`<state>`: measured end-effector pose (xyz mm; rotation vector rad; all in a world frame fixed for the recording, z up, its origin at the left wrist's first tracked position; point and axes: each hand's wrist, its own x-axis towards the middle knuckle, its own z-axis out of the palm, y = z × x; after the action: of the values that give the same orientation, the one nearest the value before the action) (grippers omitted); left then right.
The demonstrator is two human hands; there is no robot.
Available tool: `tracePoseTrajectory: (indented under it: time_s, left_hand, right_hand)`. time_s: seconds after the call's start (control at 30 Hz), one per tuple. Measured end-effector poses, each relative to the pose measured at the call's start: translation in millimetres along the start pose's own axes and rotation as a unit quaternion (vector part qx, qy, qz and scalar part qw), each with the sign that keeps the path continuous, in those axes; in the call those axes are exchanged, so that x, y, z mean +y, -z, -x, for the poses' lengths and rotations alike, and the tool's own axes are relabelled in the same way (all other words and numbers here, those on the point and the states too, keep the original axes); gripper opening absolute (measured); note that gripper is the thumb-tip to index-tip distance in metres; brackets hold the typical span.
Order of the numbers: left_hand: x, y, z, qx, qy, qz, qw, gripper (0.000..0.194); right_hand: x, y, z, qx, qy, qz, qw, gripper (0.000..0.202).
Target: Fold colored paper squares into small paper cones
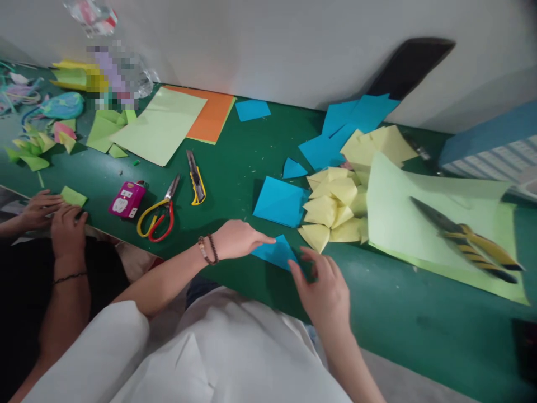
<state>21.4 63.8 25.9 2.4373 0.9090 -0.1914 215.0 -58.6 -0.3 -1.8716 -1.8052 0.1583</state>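
Note:
A folded blue paper triangle (277, 252) lies on the green table (235, 184) near its front edge. My left hand (240, 239), with a beaded bracelet on the wrist, rests over the paper's left side, its index finger stretched onto the top corner. At the right end of the paper is my right hand (325, 282), thumb and fingers apart, the thumb tip at the paper's edge. Just beyond lies a stack of blue squares (281, 200). Folded yellow paper pieces (333, 210) are heaped to the right of that stack.
Scissors (161, 215), a yellow cutter (196, 182) and a purple power adapter (128, 200) lie left. Larger scissors (470, 240) rest on green sheets (428, 207) at right. Another person's hands (59, 215) hold green paper at far left. A wall runs behind.

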Motion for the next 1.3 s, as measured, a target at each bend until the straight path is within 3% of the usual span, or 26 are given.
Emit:
tracePoseTrajectory:
  time_s: [0.1, 0.17, 0.37, 0.6, 0.7, 0.77, 0.87, 1.0, 1.3]
  left_hand:
    - [4.8, -3.7, 1.6, 0.016, -0.016, 0.045, 0.999, 0.030]
    - [9.9, -6.7, 3.5, 0.030, -0.020, 0.057, 0.998, 0.038]
    - [28.7, -25.8, 10.7, 0.110, 0.009, 0.054, 0.992, 0.062]
    - [43.4, -30.7, 10.8, 0.115, 0.049, 0.090, 0.988, 0.056]
    - [39.4, -26.5, 11.7, 0.126, -0.010, 0.135, 0.983, 0.046]
    - [34.7, -25.1, 13.5, 0.126, -0.049, 0.168, 0.977, 0.041]
    - [27.5, -27.2, 18.3, 0.133, -0.066, 0.215, 0.965, 0.035]
    - [19.6, -33.3, 28.1, 0.145, -0.090, 0.243, 0.955, 0.031]
    - [5.6, -39.1, 45.3, 0.146, -0.100, 0.064, 0.982, 0.027]
  right_hand:
    - [20.2, 6.6, 9.2, -0.035, 0.006, 0.016, 0.999, 0.040]
    - [22.8, 4.0, 14.5, -0.054, 0.000, -0.003, 0.999, 0.035]
    - [14.2, -3.6, 20.3, -0.055, -0.036, -0.059, 0.996, 0.021]
    - [6.2, 5.6, 27.7, -0.048, -0.021, -0.127, 0.991, 0.016]
    - [10.7, 15.0, 24.6, -0.072, 0.029, -0.167, 0.983, 0.021]
    - [18.2, 20.2, 18.7, -0.084, 0.104, -0.175, 0.975, 0.031]
    - [30.1, 22.3, 9.3, -0.083, 0.204, -0.103, 0.970, 0.036]
    - [38.5, 17.8, 2.6, -0.075, 0.264, -0.014, 0.962, 0.031]
    - [50.7, 17.4, -1.2, -0.116, 0.342, -0.031, 0.932, 0.029]
